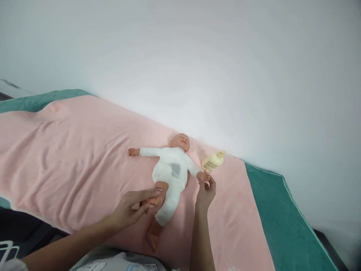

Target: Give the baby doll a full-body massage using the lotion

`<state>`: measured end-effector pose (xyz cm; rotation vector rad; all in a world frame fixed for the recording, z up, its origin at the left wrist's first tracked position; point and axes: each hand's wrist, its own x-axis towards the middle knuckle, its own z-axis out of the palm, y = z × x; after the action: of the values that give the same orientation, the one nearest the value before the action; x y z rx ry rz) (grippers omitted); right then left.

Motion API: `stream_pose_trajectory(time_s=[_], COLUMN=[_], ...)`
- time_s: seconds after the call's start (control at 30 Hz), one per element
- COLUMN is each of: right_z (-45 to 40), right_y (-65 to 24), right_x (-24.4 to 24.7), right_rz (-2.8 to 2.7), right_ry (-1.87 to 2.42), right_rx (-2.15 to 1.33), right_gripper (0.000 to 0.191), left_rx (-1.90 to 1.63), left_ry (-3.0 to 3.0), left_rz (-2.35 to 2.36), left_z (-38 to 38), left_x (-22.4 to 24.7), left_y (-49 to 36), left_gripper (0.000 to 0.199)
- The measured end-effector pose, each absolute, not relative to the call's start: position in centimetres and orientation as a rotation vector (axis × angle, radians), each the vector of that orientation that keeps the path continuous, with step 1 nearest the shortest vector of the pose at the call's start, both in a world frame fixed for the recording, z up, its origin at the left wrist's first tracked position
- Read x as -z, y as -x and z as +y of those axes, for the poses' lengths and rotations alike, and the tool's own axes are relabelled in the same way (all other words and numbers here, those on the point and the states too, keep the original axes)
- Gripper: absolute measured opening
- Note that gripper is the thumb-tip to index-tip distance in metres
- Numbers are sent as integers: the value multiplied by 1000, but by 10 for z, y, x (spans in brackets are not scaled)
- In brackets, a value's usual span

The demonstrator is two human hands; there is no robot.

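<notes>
A baby doll (176, 165) with a white cloth body lies on its back on a pink blanket (84, 162), its head toward the wall. My left hand (134, 209) has its fingers around the doll's raised foot, thumb below and fingers above. At the doll's hand on the right side, my right hand (206, 190) pinches the small fingers between thumb and fingertips. Just beyond that hand, a pale yellow bottle (213, 161) with a printed label lies on its side. The doll's other leg stretches toward me, and its other arm points left.
A green cover (290, 214) shows under the blanket at the right and far left. A white wall (197, 67) rises directly behind the bed. Wrinkles run through the blanket on the left. Dark fabric (22, 229) lies at the lower left edge.
</notes>
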<state>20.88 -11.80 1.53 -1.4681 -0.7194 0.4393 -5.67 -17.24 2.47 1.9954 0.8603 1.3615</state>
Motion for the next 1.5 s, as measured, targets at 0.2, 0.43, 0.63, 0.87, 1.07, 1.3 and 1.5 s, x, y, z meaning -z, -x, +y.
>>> stream_pose_trajectory(time_s=[0.2,0.43,0.63,0.87,1.07,1.3,1.5], right_z=[-122,-117,-118,-116,-115,-127,-139], right_y=[-169,-163,-171,-203,-257,-287,-293], right_x=[-20,-8,-14,-25,0,12,-15], right_rz=[-1392,-1662,-1533,-964,-485,-322,-268], right_ry=[1386,1400,1393,1628,1508,1406,1332], right_rx=[-302,-298,-321,-378,-608,-686,-598], right_gripper=[29,32,28,41,43,33,39], left_rx=[-1276,-1178,-1228,-1174,-1007,-745,-616], left_ry=[-1695,-1583,-1746,-2107,-2234,-2246,-2255], left_rz=[1074,1081,867,435,420,409,470], left_z=[-138,-122,-137,-159,-185,-194,-198], left_x=[-48,-57,-45,-34,-3,-5,-9], left_y=[25,10,23,51,69,86,88], left_gripper=[29,34,30,37,35,23,23])
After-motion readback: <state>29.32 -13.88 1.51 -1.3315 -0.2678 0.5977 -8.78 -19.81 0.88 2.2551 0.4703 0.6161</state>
